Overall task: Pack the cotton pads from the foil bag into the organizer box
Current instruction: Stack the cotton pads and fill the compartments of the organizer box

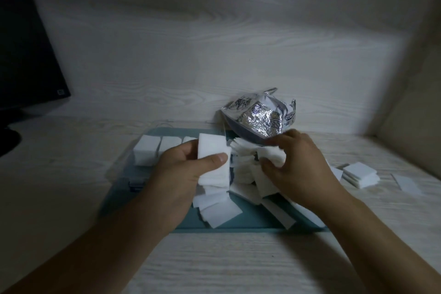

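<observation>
Forearms reach in from the near edge of the pale wood-grain table point(238, 265), and the risk begins where they end. The left hand point(188, 174) has its fingers and thumb curled round a thick stack of white square cotton pads point(213, 160), held above the flat teal tray point(238, 222); a squeeze that slackens would likely fan that stack out over the scattered pads already lying loose on the tray point(219, 212). The right hand point(298, 164) curls its fingers into the loose heap of pads point(248, 169) at the tray's middle, pinching some. A hasty pull there could drag sheets off the right edge, where a small stack of pads point(360, 174) and a single pad point(406, 185) already lie on the bare table.

Beyond the left hand stands the clear plastic organizer box point(143, 162), with neat upright blocks of pads point(157, 148) in its far compartments; its walls are hard to see in this dim light, so I would judge a misplaced stack easy.

At the tray's far edge slumps the crumpled silver foil bag point(260, 114), touching the wood-grain wall panel point(214, 43). A dark monitor point(26, 50) stands at the far left corner.
</observation>
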